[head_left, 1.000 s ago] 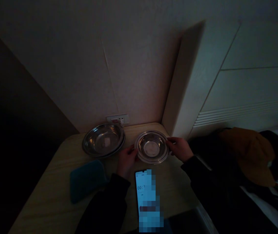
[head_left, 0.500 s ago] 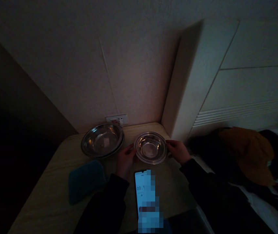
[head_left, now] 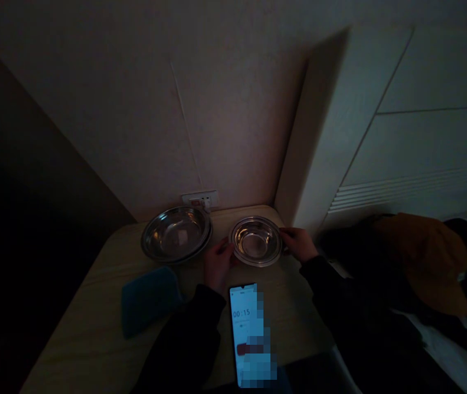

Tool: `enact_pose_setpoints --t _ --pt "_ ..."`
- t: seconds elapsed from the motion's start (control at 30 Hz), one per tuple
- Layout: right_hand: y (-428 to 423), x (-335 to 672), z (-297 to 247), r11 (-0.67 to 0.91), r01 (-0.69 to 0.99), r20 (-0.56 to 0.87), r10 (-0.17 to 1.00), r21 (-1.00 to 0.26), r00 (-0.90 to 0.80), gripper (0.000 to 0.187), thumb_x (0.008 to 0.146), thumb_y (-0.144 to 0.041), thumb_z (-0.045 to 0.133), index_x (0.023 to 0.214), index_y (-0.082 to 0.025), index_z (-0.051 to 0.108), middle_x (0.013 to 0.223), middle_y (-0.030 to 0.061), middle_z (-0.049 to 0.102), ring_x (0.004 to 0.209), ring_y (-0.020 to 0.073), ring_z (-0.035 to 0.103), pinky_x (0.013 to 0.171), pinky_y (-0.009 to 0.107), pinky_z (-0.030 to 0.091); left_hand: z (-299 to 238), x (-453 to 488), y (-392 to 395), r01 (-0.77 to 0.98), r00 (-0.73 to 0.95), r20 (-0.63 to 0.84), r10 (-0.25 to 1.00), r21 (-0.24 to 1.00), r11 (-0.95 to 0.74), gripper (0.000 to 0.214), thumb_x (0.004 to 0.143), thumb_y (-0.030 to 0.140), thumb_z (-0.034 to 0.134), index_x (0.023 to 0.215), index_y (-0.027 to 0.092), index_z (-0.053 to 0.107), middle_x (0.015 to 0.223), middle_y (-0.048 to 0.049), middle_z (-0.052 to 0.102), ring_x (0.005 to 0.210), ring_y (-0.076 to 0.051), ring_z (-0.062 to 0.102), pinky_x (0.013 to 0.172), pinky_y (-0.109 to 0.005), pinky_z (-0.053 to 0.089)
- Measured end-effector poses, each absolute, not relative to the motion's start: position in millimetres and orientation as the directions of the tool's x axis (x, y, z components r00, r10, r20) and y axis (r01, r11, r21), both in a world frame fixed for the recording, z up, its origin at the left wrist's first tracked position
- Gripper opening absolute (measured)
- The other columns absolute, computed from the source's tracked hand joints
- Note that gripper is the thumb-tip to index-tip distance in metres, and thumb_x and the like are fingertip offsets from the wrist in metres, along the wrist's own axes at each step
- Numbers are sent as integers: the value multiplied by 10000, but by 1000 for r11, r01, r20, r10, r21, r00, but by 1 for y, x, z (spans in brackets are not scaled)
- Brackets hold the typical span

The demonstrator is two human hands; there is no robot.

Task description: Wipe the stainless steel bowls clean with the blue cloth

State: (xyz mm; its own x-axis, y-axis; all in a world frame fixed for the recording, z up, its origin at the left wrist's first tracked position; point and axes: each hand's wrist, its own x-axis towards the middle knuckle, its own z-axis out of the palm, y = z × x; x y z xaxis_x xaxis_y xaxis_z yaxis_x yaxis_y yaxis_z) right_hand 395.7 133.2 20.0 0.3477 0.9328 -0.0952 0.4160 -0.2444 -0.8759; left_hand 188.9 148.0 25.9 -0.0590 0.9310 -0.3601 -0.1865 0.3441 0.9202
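Note:
Between my hands is a small shiny metal bowl [head_left: 256, 244] with a wide rim; doubled edges suggest more than one nested together. My left hand [head_left: 219, 266] grips its left rim with the fingers closed. On the opposite side, my right hand [head_left: 299, 244] pinches the right rim between thumb and fingers. To the left, larger metal bowls [head_left: 171, 235] lie stacked and slightly tilted near the wall. A folded teal cloth [head_left: 150, 300] rests in front of them. Below the small bowl lies a lit phone [head_left: 244, 328] showing a timer at 00:15.
The wooden tabletop [head_left: 81, 312] meets a wall with a power socket [head_left: 199, 200] and a plug. At the right, an orange-brown cap [head_left: 426, 257] lies on dark items beside a pale panel [head_left: 430, 148]. The room is dim.
The small bowl and both hands have shifted slightly up in the picture, away from the phone. The whole view has moved a little; both hands keep their hold on the rim.

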Motion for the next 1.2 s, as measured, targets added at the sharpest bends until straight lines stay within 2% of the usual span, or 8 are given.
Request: enact_pose_setpoints --t 0.17,0.4,0.53,0.67,0.73,0.87,1.03,1.2 --pt "132 398 22 -270 464 -78 917 -843 390 261 808 -220 514 970 -95 675 688 51 689 524 127 630 469 214 521 25 182 141 -97 -61 -298 953 952 292 403 728 229 682 1101 95 610 802 -75 684 642 -130 622 557 -253 521" --pt "111 387 51 -180 642 170 879 -745 444 289 818 -293 500 1006 -133 652 966 115 688 880 222 636 825 351 474 47 131 104 140 -66 -152 986 977 160 339 672 384 681 902 135 687 759 -55 688 555 -127 594 447 -216 446" --pt "98 354 70 -51 693 234 921 -720 311 283 836 -335 478 963 -154 655 917 90 695 835 221 637 779 335 476 52 89 87 292 -189 -83 979 947 137 304 689 409 633 856 162 689 694 -39 682 595 -165 604 544 -262 473" --pt "89 307 76 101 706 198 979 -701 56 245 853 -319 471 937 -199 667 942 49 702 864 197 641 778 290 471 49 43 75 419 -368 -10 930 891 175 324 704 434 574 856 162 663 829 -78 689 785 -228 628 749 -330 481" --pt "86 281 74 158 708 150 986 -688 -74 236 860 -307 468 916 -213 677 917 34 710 844 182 647 763 266 468 45 21 71 475 -446 30 894 855 209 400 689 443 570 928 131 644 960 -131 661 906 -275 607 852 -387 443" --pt "86 232 64 203 734 34 970 -648 -239 257 856 -329 484 959 -196 678 894 53 717 816 183 656 711 244 453 32 -12 68 547 -464 -24 885 778 308 648 653 494 594 1141 70 552 1067 -198 624 958 -321 603 856 -437 440" --pt "102 186 43 150 810 -84 968 -567 -238 375 829 -441 503 922 -123 679 834 136 705 765 246 658 611 287 436 17 -26 71 491 -330 -122 936 825 281 343 653 359 634 907 129 657 913 -136 708 891 -268 654 821 -356 474" --pt "106 163 39 208 800 -22 964 -563 -266 204 804 -296 575 912 -150 667 776 54 692 710 168 636 595 231 425 18 -24 67 418 -344 -94 934 876 242 258 678 280 602 883 132 654 953 -139 701 905 -248 649 836 -340 471"
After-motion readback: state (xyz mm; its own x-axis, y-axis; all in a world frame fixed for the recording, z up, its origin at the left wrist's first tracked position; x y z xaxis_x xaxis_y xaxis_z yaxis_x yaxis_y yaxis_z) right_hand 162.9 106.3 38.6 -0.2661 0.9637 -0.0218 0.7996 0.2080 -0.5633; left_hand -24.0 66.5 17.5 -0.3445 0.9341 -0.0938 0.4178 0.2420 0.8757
